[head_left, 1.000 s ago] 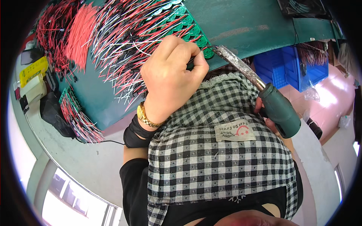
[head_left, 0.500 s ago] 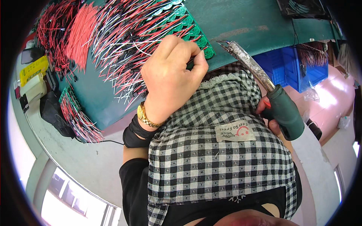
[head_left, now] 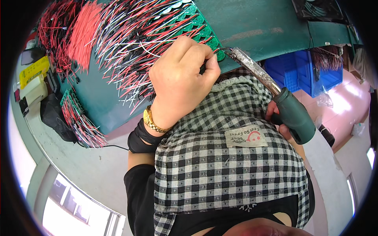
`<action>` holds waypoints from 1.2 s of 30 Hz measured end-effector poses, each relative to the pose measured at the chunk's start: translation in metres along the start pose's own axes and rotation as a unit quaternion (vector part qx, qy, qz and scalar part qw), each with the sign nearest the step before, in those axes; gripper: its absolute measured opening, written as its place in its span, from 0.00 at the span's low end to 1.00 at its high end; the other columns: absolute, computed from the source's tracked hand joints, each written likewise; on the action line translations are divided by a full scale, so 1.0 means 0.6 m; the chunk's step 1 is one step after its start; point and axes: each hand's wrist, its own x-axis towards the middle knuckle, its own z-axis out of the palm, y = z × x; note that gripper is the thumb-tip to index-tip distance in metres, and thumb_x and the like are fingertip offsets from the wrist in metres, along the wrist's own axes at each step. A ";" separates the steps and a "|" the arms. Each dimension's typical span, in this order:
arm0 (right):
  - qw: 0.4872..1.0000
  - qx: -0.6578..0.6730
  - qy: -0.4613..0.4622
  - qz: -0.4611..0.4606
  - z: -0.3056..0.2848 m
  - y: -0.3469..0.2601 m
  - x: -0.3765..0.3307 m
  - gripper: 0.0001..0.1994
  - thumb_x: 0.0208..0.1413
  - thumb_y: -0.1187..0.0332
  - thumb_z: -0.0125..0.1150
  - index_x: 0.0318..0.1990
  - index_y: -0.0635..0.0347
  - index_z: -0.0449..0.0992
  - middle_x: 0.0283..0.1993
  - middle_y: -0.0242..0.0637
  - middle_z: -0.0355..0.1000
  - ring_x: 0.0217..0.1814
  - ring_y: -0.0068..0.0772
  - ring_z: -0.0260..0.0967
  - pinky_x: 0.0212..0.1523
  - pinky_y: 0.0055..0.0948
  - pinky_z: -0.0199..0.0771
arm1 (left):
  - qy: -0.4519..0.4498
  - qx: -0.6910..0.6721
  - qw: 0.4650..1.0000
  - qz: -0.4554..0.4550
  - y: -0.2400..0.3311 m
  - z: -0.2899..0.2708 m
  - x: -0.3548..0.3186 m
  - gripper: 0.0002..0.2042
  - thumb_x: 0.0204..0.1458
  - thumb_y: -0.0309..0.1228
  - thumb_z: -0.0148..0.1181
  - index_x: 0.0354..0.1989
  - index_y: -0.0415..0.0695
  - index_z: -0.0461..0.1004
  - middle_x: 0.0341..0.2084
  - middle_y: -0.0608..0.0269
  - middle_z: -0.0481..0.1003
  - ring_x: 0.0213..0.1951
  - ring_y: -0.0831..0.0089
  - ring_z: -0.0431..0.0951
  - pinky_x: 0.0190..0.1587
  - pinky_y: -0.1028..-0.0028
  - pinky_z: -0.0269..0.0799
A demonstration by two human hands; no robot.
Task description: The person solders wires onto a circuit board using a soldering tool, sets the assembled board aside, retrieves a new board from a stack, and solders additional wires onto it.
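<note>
My left hand [head_left: 183, 76] is closed in a pinch over the near edge of a green circuit board panel [head_left: 215, 42]. A red wire end [head_left: 216, 50] pokes out just beyond its fingers, though the fingertips themselves are mostly hidden. My right hand [head_left: 271, 109] is wrapped round the dark green handle of a soldering iron [head_left: 258, 72], which covers most of that hand. The iron's thin bent tip is at the panel's near right corner, close to the red wire end; whether they touch I cannot tell. Red, black and white wires [head_left: 130, 51] fan leftward from the panel.
Bundles of red wires [head_left: 84, 37] and darker wires [head_left: 55, 35] lie on the green table mat [head_left: 252, 19]. A smaller wired panel [head_left: 78, 118] is at the left edge. Blue bins [head_left: 289, 70] stand below at right; a black fan-like unit [head_left: 319, 8] is at far right.
The soldering iron has moved slightly left and down, bringing its tip to the panel's corner. My left hand has shifted very slightly right and keeps its pinch.
</note>
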 end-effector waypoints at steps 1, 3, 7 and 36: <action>1.000 -0.003 -0.023 0.020 -0.002 -0.003 0.003 0.19 0.48 0.55 0.56 0.37 0.63 0.75 0.29 0.35 0.73 0.30 0.28 0.72 0.30 0.25 0.70 | 0.003 0.001 1.000 0.000 -0.001 0.000 -0.001 0.07 0.35 0.17 0.65 0.22 0.41 0.74 0.20 0.66 0.70 0.19 0.79 0.71 0.20 0.82 0.67; 0.995 -0.084 -0.042 -0.013 -0.012 0.009 -0.007 0.19 0.49 0.54 0.56 0.38 0.63 0.75 0.29 0.36 0.73 0.29 0.28 0.71 0.30 0.25 0.70 | 0.009 -0.004 1.000 0.004 0.001 -0.003 0.001 0.07 0.34 0.18 0.65 0.22 0.41 0.74 0.20 0.66 0.70 0.19 0.79 0.70 0.20 0.82 0.66; 0.834 0.155 0.078 0.523 0.008 -0.083 0.044 0.20 0.51 0.52 0.60 0.37 0.63 0.71 0.35 0.39 0.69 0.36 0.30 0.67 0.38 0.26 0.67 | 0.013 0.022 1.000 0.000 -0.013 -0.018 -0.011 0.07 0.33 0.20 0.64 0.20 0.44 0.72 0.19 0.67 0.68 0.18 0.74 0.70 0.18 0.77 0.65; 0.894 0.349 0.238 -0.148 -0.433 -0.202 0.267 0.19 0.59 0.55 0.44 0.46 0.62 0.69 0.29 0.36 0.67 0.23 0.27 0.63 0.27 0.29 0.64 | -0.211 0.128 0.969 0.000 -0.123 -0.180 0.328 0.25 0.42 0.34 0.65 0.50 0.44 0.66 0.42 0.56 0.68 0.46 0.56 0.67 0.47 0.62 0.63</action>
